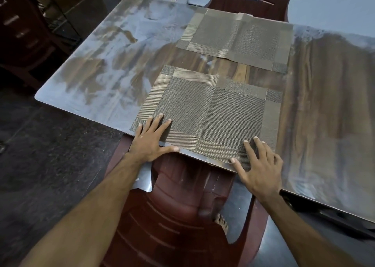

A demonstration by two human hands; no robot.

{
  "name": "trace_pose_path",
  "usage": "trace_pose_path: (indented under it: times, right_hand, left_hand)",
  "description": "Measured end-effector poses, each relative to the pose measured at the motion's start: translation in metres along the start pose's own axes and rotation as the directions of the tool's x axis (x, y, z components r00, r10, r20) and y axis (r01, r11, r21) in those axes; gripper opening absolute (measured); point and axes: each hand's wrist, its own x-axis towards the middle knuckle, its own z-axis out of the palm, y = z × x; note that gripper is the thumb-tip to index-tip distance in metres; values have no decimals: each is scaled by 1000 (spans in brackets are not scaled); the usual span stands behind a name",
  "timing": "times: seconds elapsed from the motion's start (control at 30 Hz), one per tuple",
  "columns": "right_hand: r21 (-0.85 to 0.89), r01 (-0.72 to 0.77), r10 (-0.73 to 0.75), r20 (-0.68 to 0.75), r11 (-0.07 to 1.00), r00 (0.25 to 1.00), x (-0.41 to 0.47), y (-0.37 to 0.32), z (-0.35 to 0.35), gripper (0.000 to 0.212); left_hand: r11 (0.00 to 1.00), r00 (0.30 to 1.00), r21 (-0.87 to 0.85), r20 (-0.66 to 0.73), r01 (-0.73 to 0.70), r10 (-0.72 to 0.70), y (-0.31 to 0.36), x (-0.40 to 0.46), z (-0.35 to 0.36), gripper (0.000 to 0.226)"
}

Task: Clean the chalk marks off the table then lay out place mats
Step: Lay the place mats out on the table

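Two woven brown-gold place mats lie flat on the wooden table (324, 88). The near place mat (211, 112) sits at the table's front edge; the far place mat (237, 39) lies at the opposite edge. My left hand (151, 138) presses flat with spread fingers on the near mat's front left corner, thumb along the table edge. My right hand (258, 163) rests flat with spread fingers on the mat's front right corner. Pale smeared chalk haze (113, 49) covers the table's left half and some of the right end.
A dark red plastic chair (178, 206) stands right below me, tucked at the table's front edge, with a bare foot (222, 222) beside it. Another red chair (249, 0) stands at the far side. A dark wooden cabinet (22, 33) is at the left.
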Motion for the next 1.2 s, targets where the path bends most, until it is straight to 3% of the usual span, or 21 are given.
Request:
trace_pose_path:
  times: [1.2]
  right_hand:
    - [8, 9, -9, -72, 1000, 997, -1, 1, 6, 71]
  left_hand:
    - [1000, 1000, -6, -6, 27, -27, 1, 1, -1, 112]
